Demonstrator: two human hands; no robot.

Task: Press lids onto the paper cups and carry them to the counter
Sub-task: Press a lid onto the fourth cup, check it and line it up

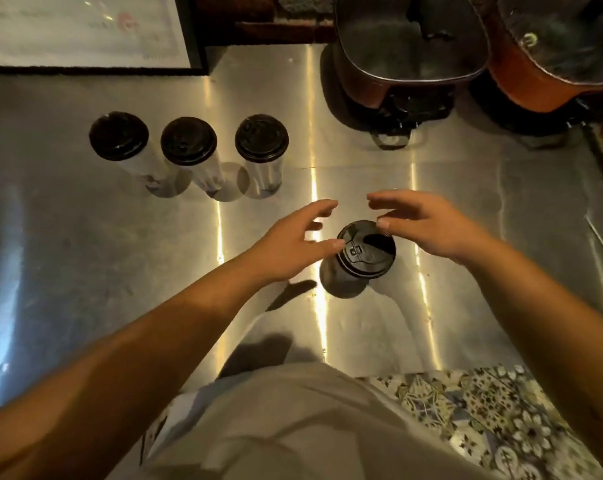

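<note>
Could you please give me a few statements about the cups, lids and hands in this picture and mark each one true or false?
1. Three lidded cups stand in a row on the metal counter. True.
2. The near cup has no lid. False: a black lid sits on it.
3. The left hand has its thumb at the lid's edge. True.
4. The right hand is closed in a fist around the near cup. False: its fingers are spread open above the lid, with only the thumb tip at the rim.
5. The near cup lies on its side. False: it stands upright.
</note>
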